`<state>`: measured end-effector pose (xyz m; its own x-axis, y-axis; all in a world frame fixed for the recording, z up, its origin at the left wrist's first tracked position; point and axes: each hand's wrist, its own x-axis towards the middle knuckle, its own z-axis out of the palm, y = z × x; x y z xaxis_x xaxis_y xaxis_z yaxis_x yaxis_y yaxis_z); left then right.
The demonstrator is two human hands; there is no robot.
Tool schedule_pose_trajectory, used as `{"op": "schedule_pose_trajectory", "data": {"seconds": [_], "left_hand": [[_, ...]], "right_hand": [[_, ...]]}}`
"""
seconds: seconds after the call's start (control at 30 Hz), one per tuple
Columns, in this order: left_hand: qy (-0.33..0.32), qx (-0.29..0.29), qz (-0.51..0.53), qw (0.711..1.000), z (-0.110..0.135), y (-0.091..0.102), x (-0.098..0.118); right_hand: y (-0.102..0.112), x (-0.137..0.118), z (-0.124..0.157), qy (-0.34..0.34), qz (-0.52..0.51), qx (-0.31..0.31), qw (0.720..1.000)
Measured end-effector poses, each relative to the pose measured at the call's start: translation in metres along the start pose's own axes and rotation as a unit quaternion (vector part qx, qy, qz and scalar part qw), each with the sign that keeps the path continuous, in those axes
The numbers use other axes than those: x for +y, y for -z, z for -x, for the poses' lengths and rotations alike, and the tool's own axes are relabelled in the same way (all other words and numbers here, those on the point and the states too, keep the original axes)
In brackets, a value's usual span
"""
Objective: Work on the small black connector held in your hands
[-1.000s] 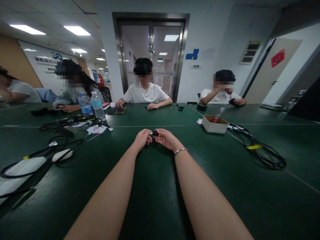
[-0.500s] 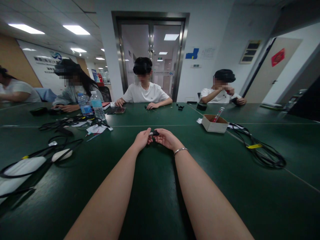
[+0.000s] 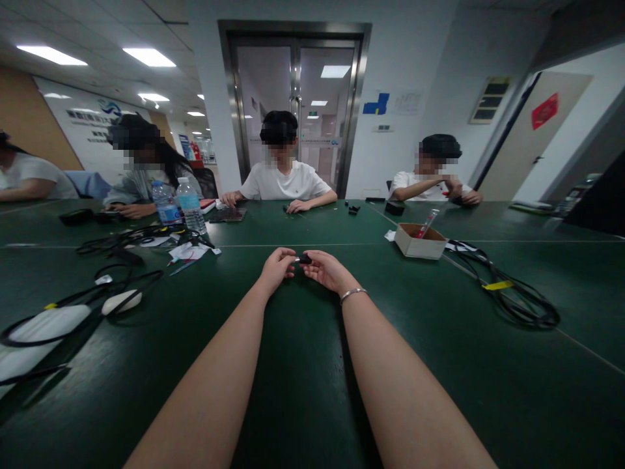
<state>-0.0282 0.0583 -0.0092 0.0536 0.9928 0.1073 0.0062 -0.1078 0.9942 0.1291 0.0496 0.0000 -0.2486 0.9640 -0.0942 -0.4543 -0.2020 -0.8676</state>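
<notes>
Between my hands, above the green table, is a small black object with a silver metal end [image 3: 305,259]; it looks like a USB stick, but it is too small to be certain. My right hand [image 3: 326,268], with a bracelet on its wrist, pinches the black part between thumb and fingers. At the silver end, my left hand [image 3: 277,268] has its thumb and fingertips drawn together, though its fingertips partly hide what they grip.
A small box [image 3: 420,242] holding a red-and-clear tube stands to the right, beside a coiled black cable [image 3: 512,293]. Leftward lie tangled cables, a white mouse [image 3: 122,302], papers [image 3: 190,251] and two water bottles [image 3: 190,207]. Several people in headsets sit across the table [image 3: 303,365].
My left thumb and fingers have shifted slightly, leaving more of the silver end visible. My right hand stays nearly still. At the right, a co-worker's hands have lowered from the face.
</notes>
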Motion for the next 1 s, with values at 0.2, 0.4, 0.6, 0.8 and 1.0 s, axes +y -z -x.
{"op": "schedule_pose_trajectory", "data": {"seconds": [0.2, 0.4, 0.6, 0.8, 1.0], "left_hand": [[0.006, 0.001, -0.007, 1.000, 0.0020, -0.0011, 0.0037], [-0.032, -0.020, -0.030, 0.999, 0.0017, -0.0009, 0.0013], [0.004, -0.042, 0.004, 0.999, -0.0002, -0.0005, 0.0022], [-0.013, -0.046, -0.023, 0.999, 0.0000, -0.0013, 0.0022], [0.008, -0.027, 0.006, 1.000, -0.0008, -0.0025, 0.0002]], "right_hand": [[-0.0002, -0.0002, 0.0002, -0.001, 0.000, -0.002, 1.000], [0.0004, 0.0002, -0.0009, -0.003, 0.000, -0.012, 1.000], [0.0002, 0.0004, -0.0005, -0.004, 0.000, -0.010, 1.000], [-0.0003, 0.0000, -0.0003, -0.002, -0.003, -0.014, 1.000], [-0.0008, -0.0001, -0.0002, -0.007, -0.001, -0.002, 1.000]]}}
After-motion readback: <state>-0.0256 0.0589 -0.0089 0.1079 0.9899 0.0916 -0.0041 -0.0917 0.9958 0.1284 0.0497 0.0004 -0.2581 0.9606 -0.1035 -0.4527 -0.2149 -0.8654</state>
